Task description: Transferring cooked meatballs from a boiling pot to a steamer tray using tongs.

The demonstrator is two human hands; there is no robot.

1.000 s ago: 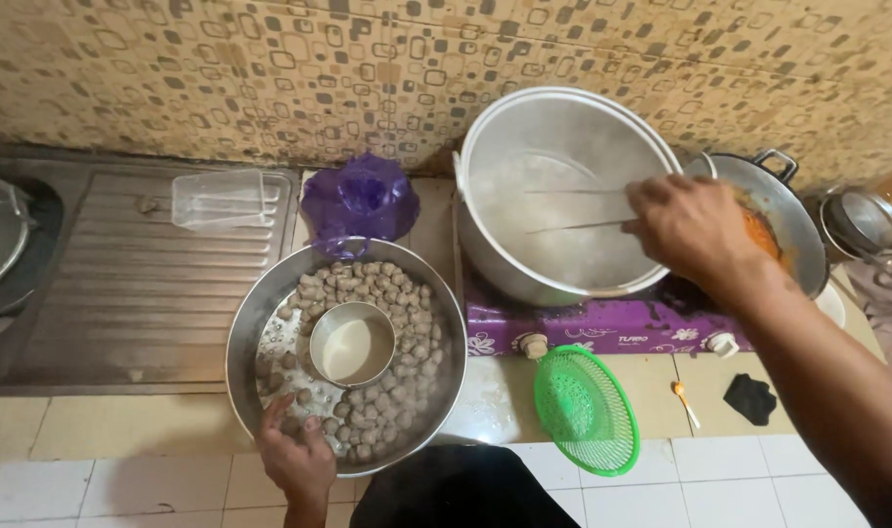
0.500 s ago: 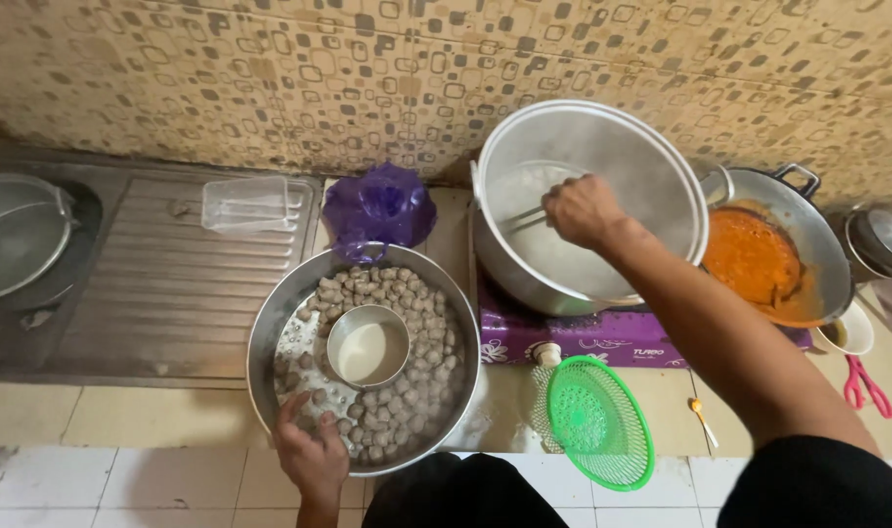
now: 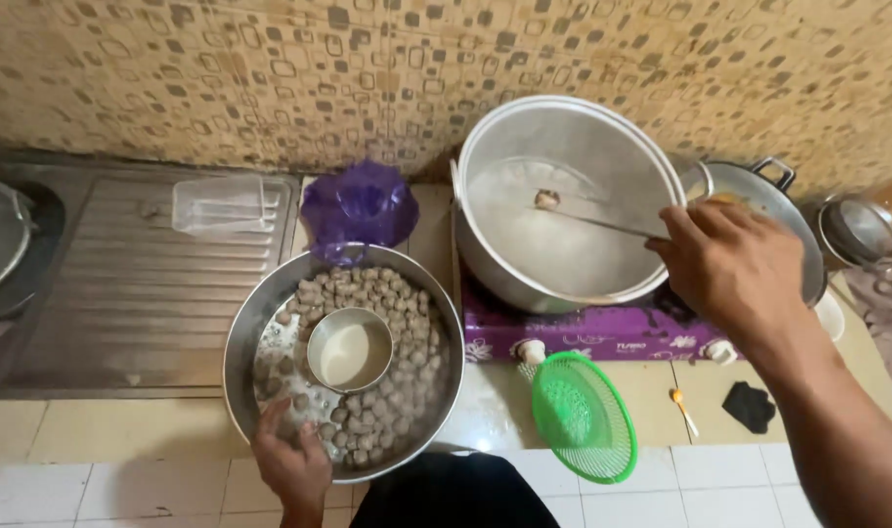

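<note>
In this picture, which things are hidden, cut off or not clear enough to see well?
Head view:
- Orange-sauce pan: mostly hidden behind the right hand.
- Sink basin: cut by the left edge.
- Piece on the utensil over the big pot: too small to identify.
- Left hand: fingertips among meatballs, grip unclear.

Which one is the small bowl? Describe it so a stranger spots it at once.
Start at the wide steel basin on the counter's front edge, which the left hand touches. Among its brownish meatballs sits the small bowl. It is the only round metal cup there, holding pale liquid rather than meatballs.
</note>
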